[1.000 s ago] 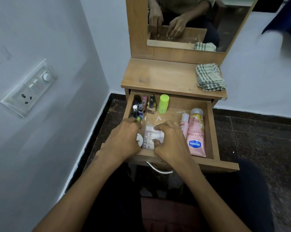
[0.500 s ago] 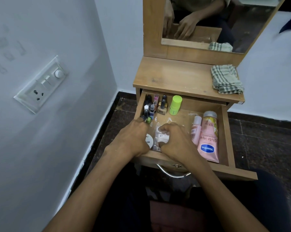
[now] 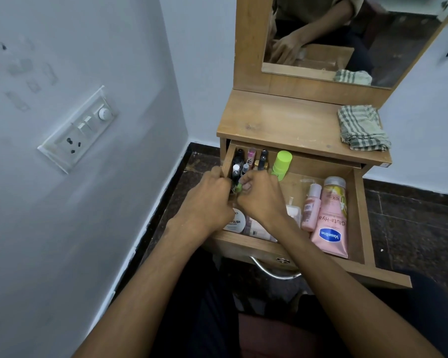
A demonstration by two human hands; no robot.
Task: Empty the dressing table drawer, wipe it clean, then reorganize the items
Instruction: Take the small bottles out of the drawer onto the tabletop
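Note:
The wooden drawer (image 3: 358, 218) of the dressing table is pulled open. Its far left corner holds several small make-up tubes and bottles (image 3: 243, 161), with a lime green stick (image 3: 282, 164) beside them. A pink Vaseline tube (image 3: 330, 228) and a small pink bottle (image 3: 311, 208) lie at the right. Near the front left lies a round white tin (image 3: 235, 224). My left hand (image 3: 205, 202) and my right hand (image 3: 263, 198) are curled together over the left part, fingertips pinching small items, one with a green cap (image 3: 239, 187). What else they grip is hidden.
A folded checked cloth (image 3: 361, 129) lies at the right on the table top (image 3: 282, 122), under the mirror (image 3: 346, 34). A white wall with a switch panel (image 3: 78, 130) stands close on the left. Dark floor tiles (image 3: 411, 223) surround the table.
Both hands have moved from the front middle of the drawer, over the white packets, back and left to the small tubes. The camera has turned left and come closer.

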